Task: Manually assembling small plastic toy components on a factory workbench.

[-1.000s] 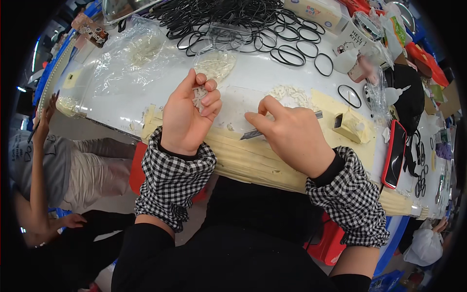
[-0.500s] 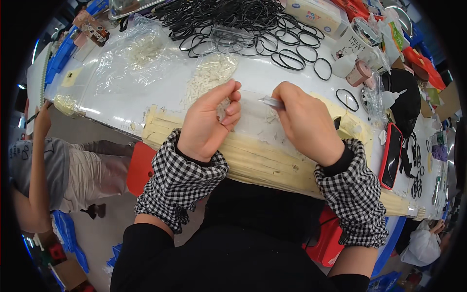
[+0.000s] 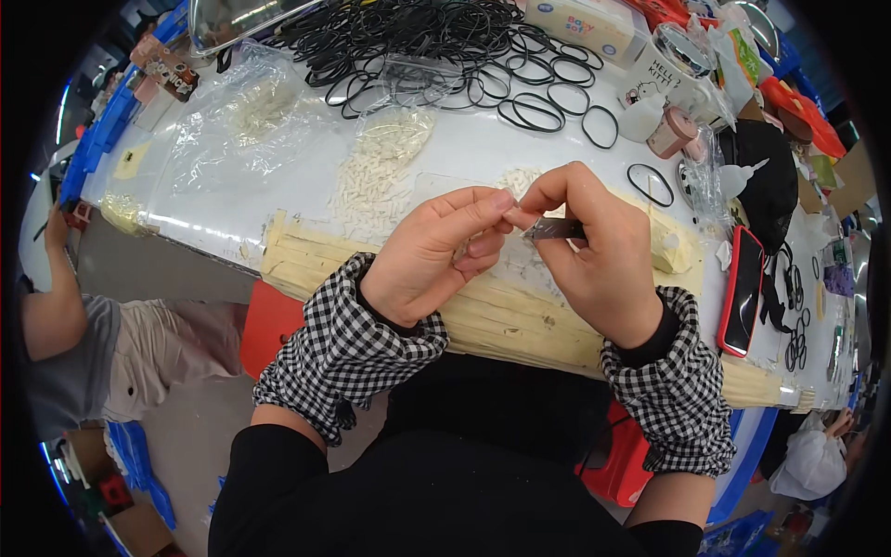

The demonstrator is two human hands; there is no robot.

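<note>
My left hand (image 3: 436,251) is closed in a pinch, thumb against forefinger; whatever it holds at the tips is too small to make out. My right hand (image 3: 599,246) grips a flat grey metal blade (image 3: 555,228). Its raised fingertips meet those of the left hand above the table edge. Behind the left hand lies a heap of small white pieces (image 3: 371,176), partly under a clear plastic bag (image 3: 399,125). A smaller white pile (image 3: 520,176) shows just beyond the right fingers.
Black rubber rings (image 3: 399,37) form a tangled heap at the back. Yellowish tape (image 3: 492,320) covers the table's front edge. A red-cased phone (image 3: 742,292) lies at right, beside a black cap (image 3: 768,176). Another clear bag (image 3: 241,121) lies at left. Another person (image 3: 74,343) is at far left.
My left hand has moved right and my right hand has turned inward, so their fingertips now meet. The blade has come into fuller view. The view has shifted slightly.
</note>
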